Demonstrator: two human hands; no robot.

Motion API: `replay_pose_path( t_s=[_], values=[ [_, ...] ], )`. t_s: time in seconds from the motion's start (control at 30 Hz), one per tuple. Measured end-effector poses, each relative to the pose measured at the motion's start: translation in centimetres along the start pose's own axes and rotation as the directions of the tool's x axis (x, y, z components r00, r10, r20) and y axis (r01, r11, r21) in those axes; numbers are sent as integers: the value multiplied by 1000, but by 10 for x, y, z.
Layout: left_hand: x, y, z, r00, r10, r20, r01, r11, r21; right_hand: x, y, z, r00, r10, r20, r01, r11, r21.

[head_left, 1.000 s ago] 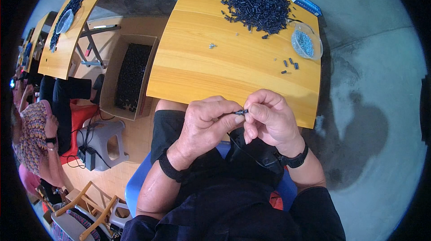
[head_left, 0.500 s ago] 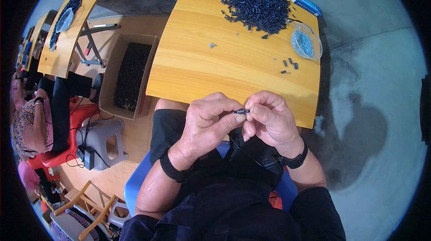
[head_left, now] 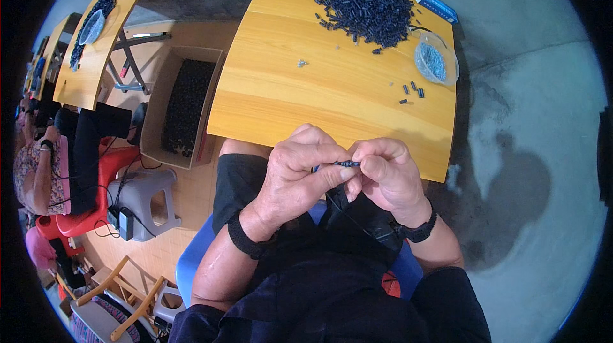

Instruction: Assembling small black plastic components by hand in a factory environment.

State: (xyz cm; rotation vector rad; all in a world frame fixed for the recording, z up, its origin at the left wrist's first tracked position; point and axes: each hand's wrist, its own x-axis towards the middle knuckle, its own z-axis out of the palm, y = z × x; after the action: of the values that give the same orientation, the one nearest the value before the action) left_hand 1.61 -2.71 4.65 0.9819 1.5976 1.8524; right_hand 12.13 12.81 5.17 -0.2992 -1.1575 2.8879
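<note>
Just off the near edge of the wooden table (head_left: 274, 103), both my hands meet over my lap. My left hand (head_left: 303, 167) pinches one end of a small black cylindrical part (head_left: 348, 164) between thumb and fingers. The thumb and forefinger of my right hand (head_left: 389, 174) close on its other end. Fingertips cover most of the part, so its exact kind is hidden. A big heap of similar black cylinders (head_left: 364, 4) lies at the far side of the table. Several loose black pieces (head_left: 412, 91) are nearer to me, at the right.
A clear plastic bowl of small light-blue pieces (head_left: 431, 62) stands at the table's right edge, below a blue-and-white box (head_left: 434, 4). Tiny clear bits (head_left: 302, 63) lie mid-table. On the floor at left are a carton of black parts (head_left: 185, 106) and a grey stool (head_left: 147, 202); another person (head_left: 45, 170) sits beyond.
The black part and my fingertips have dropped slightly toward me, with the part's angle a little changed. Both hands keep their pinch. At left, the other person's arm has shifted.
</note>
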Motion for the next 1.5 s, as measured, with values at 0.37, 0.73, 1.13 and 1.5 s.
replay_pose_path(
  t_s=[0.37,0.73,1.13,1.5],
  values=[
    [3,-4,1,999,14,-45,-13,1000,23,0,4,5,999,-45,-2,45,999,13],
    [5,0,7,999,-25,24,28,990,-135,-3,6,-7,995,-83,52,79,995,65],
    [12,3,16,995,95,-39,-93,994,53,-4,17,-5,993,-117,-33,121,979,166],
    [13,-1,16,967,233,-99,-197,938,286,-2,17,10,973,-168,-158,173,985,19]
  ],
)
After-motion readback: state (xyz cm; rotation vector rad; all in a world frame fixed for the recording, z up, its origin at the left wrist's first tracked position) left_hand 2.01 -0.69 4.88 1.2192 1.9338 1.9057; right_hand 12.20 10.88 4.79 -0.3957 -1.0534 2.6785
